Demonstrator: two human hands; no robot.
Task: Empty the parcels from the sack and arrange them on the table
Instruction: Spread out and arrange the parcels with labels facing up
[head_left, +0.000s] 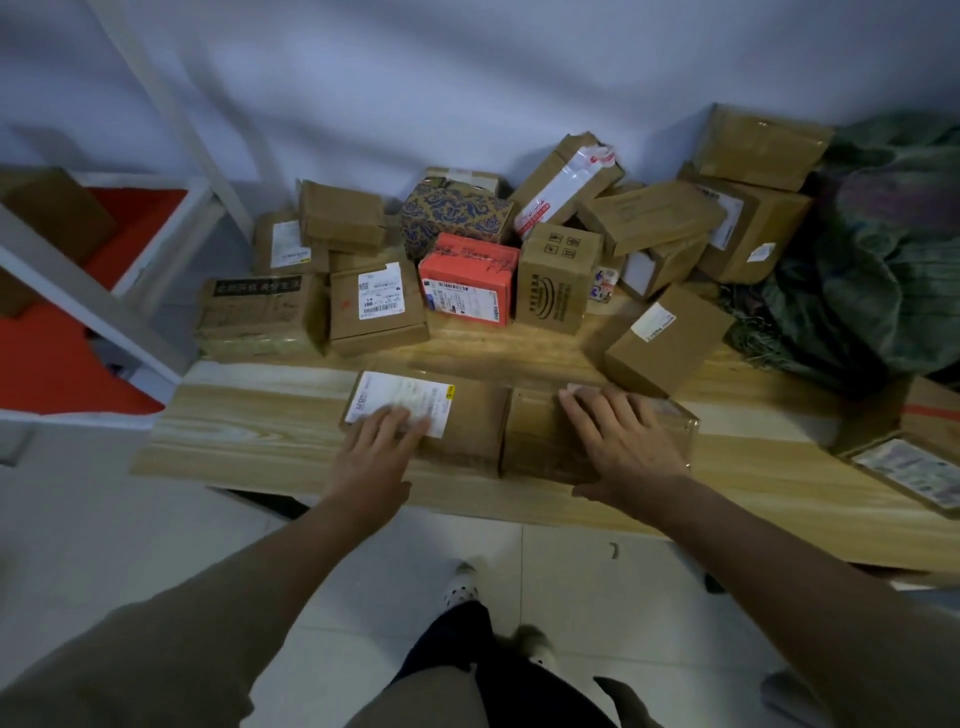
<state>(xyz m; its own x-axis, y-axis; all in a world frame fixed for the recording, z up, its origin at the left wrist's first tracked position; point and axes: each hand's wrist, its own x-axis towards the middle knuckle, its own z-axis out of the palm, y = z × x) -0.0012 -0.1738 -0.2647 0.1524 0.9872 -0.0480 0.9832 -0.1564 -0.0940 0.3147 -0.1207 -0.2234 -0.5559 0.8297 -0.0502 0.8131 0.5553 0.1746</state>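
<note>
Two flat brown parcels are shown side by side at the near edge of the wooden table (249, 441), each pressed from above by one hand. The left hand (374, 457) is laid flat, fingers (400, 423) extended and spread over the white shipping label of the labelled parcel (467, 415); nothing is gripped. The right hand (623, 441) is likewise laid palm-down with fingers splayed on the plain parcel (540, 441), the thumb hanging over its near face; no grasp is made. Between the two hands the parcels are seen touching along one edge, so an aligning step is judged to be in hand. Just beyond the right fingertips a tilted carton (670, 340) is left unsquared. Farther beyond the fingers, against the wall, an ordered group is found to the left: a red parcel (467, 278), a patterned box (457, 213), an upright printed carton (556, 278) and several labelled brown boxes. Beyond and to the right of the right hand, cartons are still heaped loosely. At the far right the green sack (893, 249) is seen slumped on the table; whether parcels remain inside cannot be told. One more parcel (914, 467) lies apart, right of the right hand. The task is judged well advanced, with arranging of the right-hand heap left.
</note>
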